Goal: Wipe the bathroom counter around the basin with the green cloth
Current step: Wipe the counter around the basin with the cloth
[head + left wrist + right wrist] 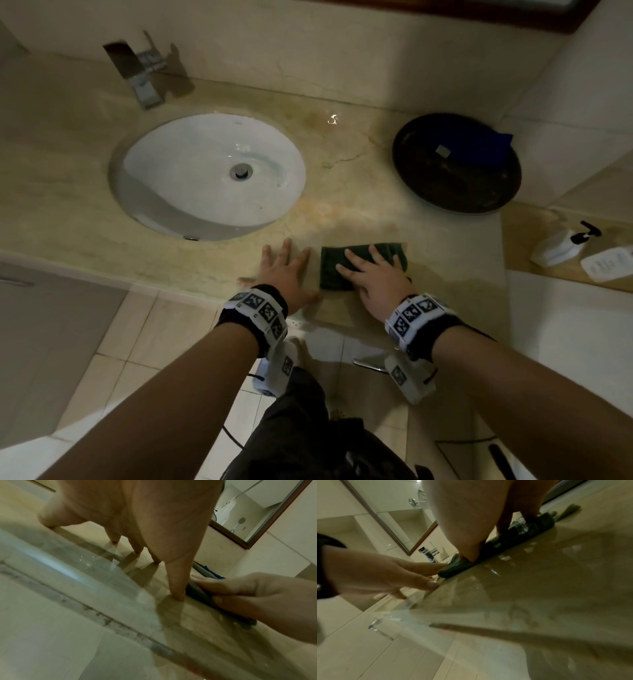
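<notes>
Wiping in hand: right hand (371, 277), fingers (356, 258) spread, presses the folded green cloth (334, 270) flat on the desk (359, 192) right of the basin (209, 174), left hand (284, 270) splayed bare beside it; next move likely needs a firm sweep around the rim.

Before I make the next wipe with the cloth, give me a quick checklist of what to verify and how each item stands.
1. Right hand flat on the folded dark green cloth: ok.
2. Cloth lying flat on the beige marble counter: ok.
3. Left hand off the cloth, resting open on the counter: ok.
4. Path toward the white oval basin free of objects: ok.
5. Dark round tray apart from the cloth: ok.
6. Counter dryness: cannot tell.
</notes>
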